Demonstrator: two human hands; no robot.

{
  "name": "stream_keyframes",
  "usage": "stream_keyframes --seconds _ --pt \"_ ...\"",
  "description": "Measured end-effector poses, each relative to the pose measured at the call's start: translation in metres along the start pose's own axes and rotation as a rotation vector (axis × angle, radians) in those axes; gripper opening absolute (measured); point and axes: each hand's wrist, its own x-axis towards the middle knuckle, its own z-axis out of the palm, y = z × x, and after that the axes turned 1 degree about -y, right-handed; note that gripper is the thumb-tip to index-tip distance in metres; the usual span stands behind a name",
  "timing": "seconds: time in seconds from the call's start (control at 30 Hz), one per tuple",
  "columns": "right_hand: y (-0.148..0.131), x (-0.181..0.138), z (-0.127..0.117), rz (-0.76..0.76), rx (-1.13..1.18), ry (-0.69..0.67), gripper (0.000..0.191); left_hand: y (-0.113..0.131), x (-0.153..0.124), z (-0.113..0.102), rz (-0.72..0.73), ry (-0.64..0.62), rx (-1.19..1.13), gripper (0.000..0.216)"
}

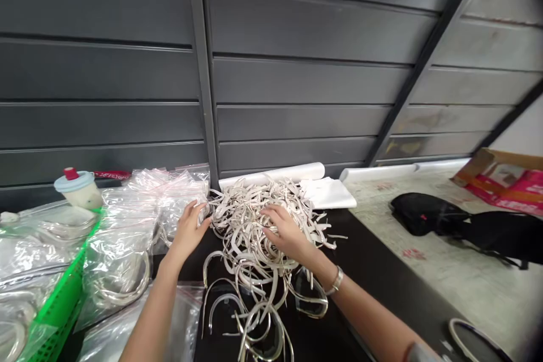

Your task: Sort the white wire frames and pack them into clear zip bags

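Observation:
A tangled heap of thin, curved, pale strips with shiny edges (241, 220) lies on a black table. My right hand (286, 232) rests on the heap with its fingers apart and bent, touching the strips. At the heap's left edge is my left hand (190, 232), its thumb and fingers curved with a gap between them, close to clear plastic bags (178, 192). No strip is plainly held in either hand; the fingertips are partly hidden. Several looser hoops (263, 317) spread from the heap toward me.
Bagged strips (123, 283) and a green basket (63, 300) stand at left, with a lidded cup (80, 188) behind. White rolls (288, 174) and a folded white sheet (328, 193) lie against the grey panel wall. On the floor at right are a black bag (428, 213) and a cardboard box (500, 181).

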Motion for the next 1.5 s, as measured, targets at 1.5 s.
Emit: stream_keyframes --seconds 1.5 --pt "0.056 0.050 -0.005 0.136 -0.306 -0.166 0.035 0.046 -0.056 -0.080 0.194 0.372 -0.429 0.022"
